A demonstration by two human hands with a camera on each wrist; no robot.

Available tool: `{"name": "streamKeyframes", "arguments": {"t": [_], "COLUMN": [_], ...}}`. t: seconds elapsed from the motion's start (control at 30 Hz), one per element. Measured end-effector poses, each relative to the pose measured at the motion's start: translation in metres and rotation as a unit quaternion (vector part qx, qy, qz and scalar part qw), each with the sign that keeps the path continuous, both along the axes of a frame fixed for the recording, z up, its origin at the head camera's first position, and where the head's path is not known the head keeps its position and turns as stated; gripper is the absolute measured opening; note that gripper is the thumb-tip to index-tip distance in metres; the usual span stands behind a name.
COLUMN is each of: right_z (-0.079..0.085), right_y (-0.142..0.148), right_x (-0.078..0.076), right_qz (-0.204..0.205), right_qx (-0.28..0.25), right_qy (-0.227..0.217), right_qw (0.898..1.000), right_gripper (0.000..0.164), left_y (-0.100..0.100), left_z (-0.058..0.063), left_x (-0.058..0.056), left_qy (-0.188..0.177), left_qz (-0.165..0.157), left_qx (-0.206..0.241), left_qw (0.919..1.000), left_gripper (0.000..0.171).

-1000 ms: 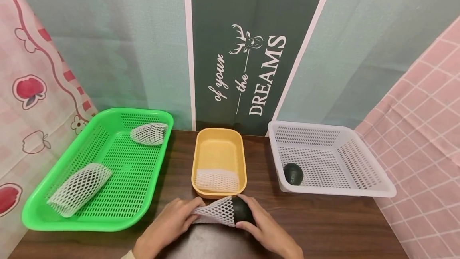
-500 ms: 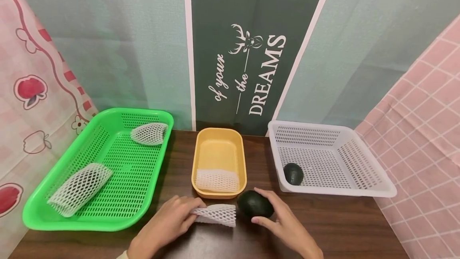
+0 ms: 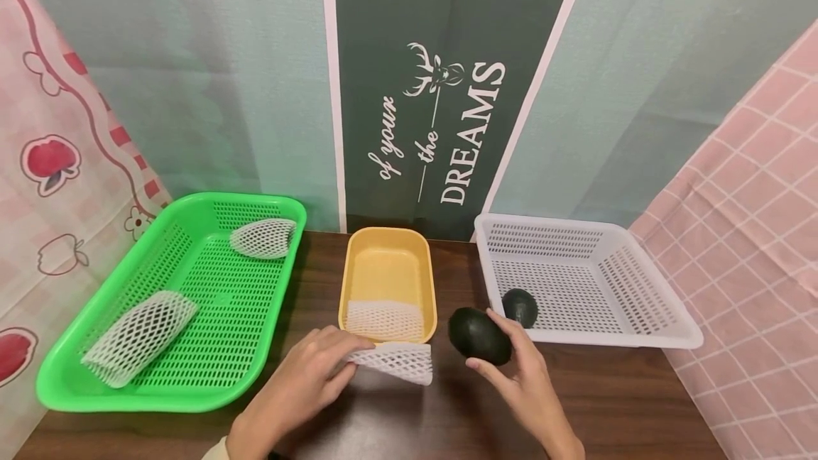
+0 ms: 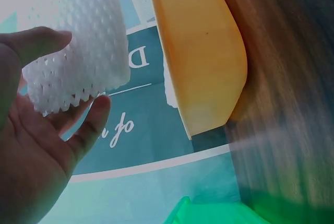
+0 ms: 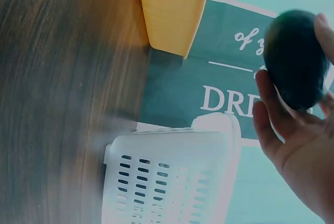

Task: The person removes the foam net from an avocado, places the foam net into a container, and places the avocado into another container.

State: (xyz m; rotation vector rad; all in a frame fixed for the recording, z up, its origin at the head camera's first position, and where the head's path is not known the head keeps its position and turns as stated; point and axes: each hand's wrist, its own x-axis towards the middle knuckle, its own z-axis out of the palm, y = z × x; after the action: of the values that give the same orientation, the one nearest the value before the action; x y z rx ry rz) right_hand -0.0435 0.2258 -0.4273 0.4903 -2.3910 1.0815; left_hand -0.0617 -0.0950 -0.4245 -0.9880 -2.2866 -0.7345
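Observation:
My left hand [image 3: 317, 369] pinches one end of a white foam net sleeve [image 3: 399, 360], held just in front of the yellow tray [image 3: 434, 282]. In the left wrist view the foam net sleeve [image 4: 86, 41] hangs between thumb and fingers. A dark green avocado [image 3: 479, 336] is gripped by my right hand [image 3: 524, 385], raised near the white basket's front left corner. The right wrist view shows fingers and thumb around the avocado [image 5: 295, 59]. Another dark green avocado [image 3: 520, 307] lies inside the white basket [image 3: 652, 339]. A second foam net sleeve [image 3: 383, 321] lies in the yellow tray.
At the left stands a green basket [image 3: 255, 368] with two foam net sleeves in it, one at the front [image 3: 140, 338] and one at the back [image 3: 263, 238]. Fabric curtains [image 3: 268, 91] rise behind and on both sides of the brown wooden table [image 3: 613, 403].
The avocado has come out of the foam net sleeve. My right hand has carried it right and up towards the white basket. My left hand still holds the sleeve, now lifted slightly.

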Motion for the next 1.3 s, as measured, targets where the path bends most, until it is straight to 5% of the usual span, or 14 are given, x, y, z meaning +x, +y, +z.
{"name": "streamKeyframes", "arguments": {"t": [0.67, 1.03, 1.3], "right_z": [0.001, -0.001, -0.010], "right_y": [0.014, 0.040, 0.060], "right_x": [-0.019, -0.040, -0.053], "right_qz": [-0.155, -0.257, -0.280], "right_qx": [-0.075, -0.063, -0.014], "right_qy": [0.084, 0.040, -0.009], "right_qw": [0.981, 0.964, 0.960], "right_gripper": [0.076, 0.072, 0.070], "left_y": [0.013, 0.024, 0.033], "left_z": [-0.004, -0.007, -0.016], "left_x": [-0.032, -0.047, -0.058], "left_qy": [0.003, -0.033, -0.060], "left_qz": [0.077, 0.103, 0.113], "left_qx": [0.011, 0.043, 0.048], "left_qw": [0.9970, 0.9932, 0.9906], "left_gripper": [0.039, 0.039, 0.037]}}
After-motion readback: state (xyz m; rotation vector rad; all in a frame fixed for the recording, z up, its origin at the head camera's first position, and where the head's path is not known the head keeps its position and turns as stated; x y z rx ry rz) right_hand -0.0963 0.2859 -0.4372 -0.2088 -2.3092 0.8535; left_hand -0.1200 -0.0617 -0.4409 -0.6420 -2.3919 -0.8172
